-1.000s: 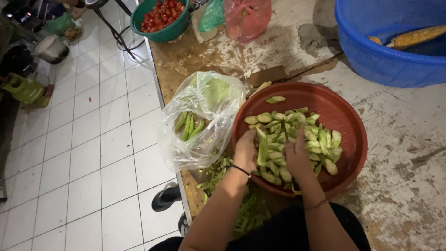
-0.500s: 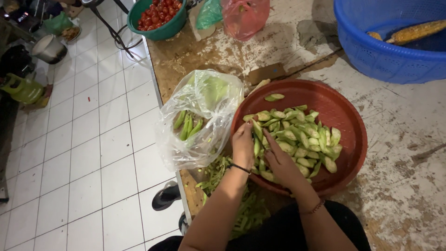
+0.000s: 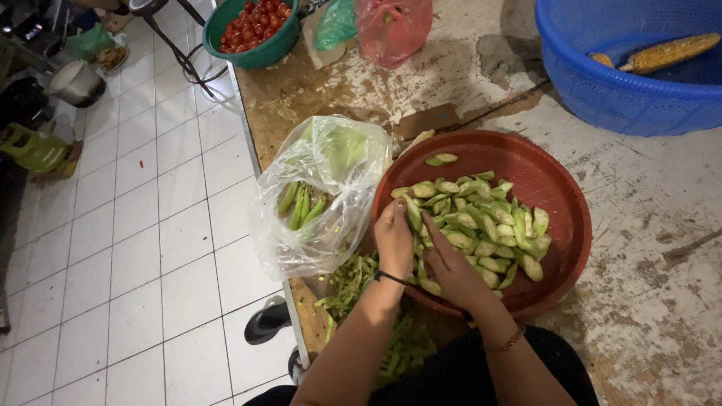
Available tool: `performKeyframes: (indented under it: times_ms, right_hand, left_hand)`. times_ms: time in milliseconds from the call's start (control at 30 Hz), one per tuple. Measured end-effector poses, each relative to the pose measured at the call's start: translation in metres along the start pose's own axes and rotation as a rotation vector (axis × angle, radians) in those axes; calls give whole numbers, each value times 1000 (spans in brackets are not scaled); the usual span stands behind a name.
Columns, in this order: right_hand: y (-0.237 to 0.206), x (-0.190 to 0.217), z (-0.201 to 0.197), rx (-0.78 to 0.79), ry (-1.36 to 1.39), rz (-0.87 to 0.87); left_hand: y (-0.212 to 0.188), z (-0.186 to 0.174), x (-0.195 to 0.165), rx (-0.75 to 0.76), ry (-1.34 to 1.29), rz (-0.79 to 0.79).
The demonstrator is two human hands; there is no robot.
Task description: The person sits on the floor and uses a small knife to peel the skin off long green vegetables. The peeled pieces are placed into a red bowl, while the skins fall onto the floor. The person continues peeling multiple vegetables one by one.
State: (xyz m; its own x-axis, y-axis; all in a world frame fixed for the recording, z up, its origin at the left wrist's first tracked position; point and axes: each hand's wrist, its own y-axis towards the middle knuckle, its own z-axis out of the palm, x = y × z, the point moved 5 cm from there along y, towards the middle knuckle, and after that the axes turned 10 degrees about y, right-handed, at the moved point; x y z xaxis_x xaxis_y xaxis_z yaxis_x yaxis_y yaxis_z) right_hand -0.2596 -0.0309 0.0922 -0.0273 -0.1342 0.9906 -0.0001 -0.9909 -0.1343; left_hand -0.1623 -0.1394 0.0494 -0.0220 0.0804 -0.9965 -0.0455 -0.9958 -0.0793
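A round red bowl (image 3: 553,169) on the worn table holds several cut pale-green vegetable pieces (image 3: 489,225). Both my hands are at the bowl's near-left rim. My left hand (image 3: 393,242), with a dark band on its wrist, grips a long green vegetable piece (image 3: 412,213) that stands up between the hands. My right hand (image 3: 451,269) lies over the pile with its fingers closed on the same piece. What lies under the right palm is hidden.
A clear plastic bag (image 3: 331,162) with whole green pods (image 3: 301,207) lies left of the bowl, green peelings (image 3: 361,289) below it. Behind are a green bowl of tomatoes (image 3: 263,53), a red bag (image 3: 391,28) and a blue basket (image 3: 602,98) with corn (image 3: 669,51). The table edge drops to a white tiled floor (image 3: 150,240).
My right hand has slid left across the pile to meet my left hand. A green piece now stands between the two hands.
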Motion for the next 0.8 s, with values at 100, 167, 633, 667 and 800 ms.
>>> performKeyframes:
  times_ms: [100, 167, 633, 667, 800]
  right_hand:
    - [-1, 4, 0, 4, -3, 11]
    - [-3, 7, 0, -8, -20, 21]
    - [-4, 18, 3, -126, -136, 28]
    - [-4, 18, 2, -137, -156, 41]
    - [-2, 17, -1, -177, -173, 17]
  left_hand:
    - [0, -1, 0, -17, 40, 34]
    - [-1, -1, 0, -16, 30, 32]
    - [-2, -1, 29, -10, -89, -91]
    - [-2, 0, 31, 2, -102, -87]
    - [-17, -4, 28, 77, 17, 72]
